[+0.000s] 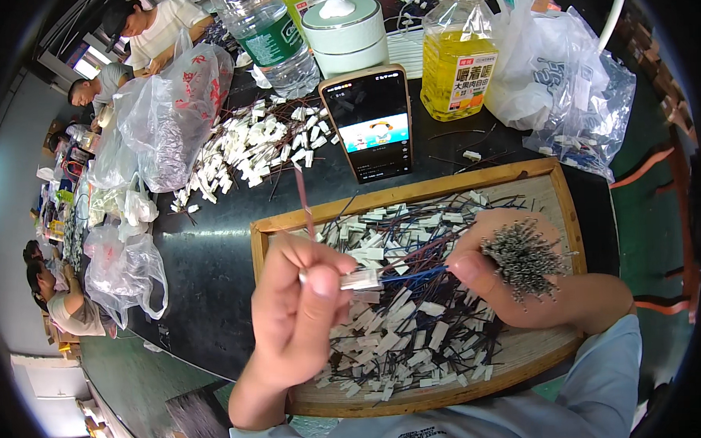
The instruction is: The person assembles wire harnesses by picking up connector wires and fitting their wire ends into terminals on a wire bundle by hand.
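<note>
My left hand (292, 306) is closed, with thumb and fingers pinching a small white plug connector (362, 279). A reddish-brown strip or wire (303, 201) sticks up from behind its fingers. Blue and brown wires (414, 275) run from the connector toward my right hand (516, 306). That hand is wrapped round a thick bundle of wires (526, 261), whose bright metal ends face up and outward. Both hands are over a wooden-rimmed tray (426, 402) filled with loose white connectors on short dark wires (401, 348).
Behind the tray a lit phone (368, 126) stands upright. Around it are a pile of white connectors (255, 145), a water bottle (271, 48), a pale green canister (346, 38), a yellow drink bottle (458, 57) and plastic bags (165, 117). Other people sit along the left.
</note>
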`<state>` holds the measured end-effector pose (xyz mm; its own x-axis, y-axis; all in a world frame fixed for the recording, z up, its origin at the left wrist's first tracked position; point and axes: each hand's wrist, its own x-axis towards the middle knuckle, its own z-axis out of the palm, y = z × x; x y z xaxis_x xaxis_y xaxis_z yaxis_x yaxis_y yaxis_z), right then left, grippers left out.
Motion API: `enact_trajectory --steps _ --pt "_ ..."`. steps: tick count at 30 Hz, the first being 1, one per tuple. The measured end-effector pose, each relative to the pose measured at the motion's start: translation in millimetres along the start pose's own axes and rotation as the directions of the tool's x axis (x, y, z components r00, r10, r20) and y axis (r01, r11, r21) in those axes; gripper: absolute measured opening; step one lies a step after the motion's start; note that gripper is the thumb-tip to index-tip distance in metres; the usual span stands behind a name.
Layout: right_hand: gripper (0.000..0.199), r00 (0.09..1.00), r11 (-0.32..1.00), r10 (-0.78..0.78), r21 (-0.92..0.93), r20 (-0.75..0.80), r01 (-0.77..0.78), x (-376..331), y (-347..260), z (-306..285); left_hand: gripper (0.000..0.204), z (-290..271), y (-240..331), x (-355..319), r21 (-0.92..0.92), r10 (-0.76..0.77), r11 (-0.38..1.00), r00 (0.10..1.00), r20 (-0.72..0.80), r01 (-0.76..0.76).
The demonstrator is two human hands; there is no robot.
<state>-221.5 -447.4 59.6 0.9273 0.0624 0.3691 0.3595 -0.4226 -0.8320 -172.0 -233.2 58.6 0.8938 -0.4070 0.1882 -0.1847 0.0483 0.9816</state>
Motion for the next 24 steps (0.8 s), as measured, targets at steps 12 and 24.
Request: enact_trajectory --steps 12,24 --pt "0.026 0.985 0.952 0.171 0.259 0.003 -0.166 -4 3 9 0.022 -9 -7 25 -0.769 -0.481 0.492 0.863 0.152 0.409" --pt "0.019 0.991 0.958 -0.003 0.284 0.136 -0.036 -7 6 10 0.039 -7 -2 10 -0.475 -0.217 0.796 0.909 0.354 0.375"
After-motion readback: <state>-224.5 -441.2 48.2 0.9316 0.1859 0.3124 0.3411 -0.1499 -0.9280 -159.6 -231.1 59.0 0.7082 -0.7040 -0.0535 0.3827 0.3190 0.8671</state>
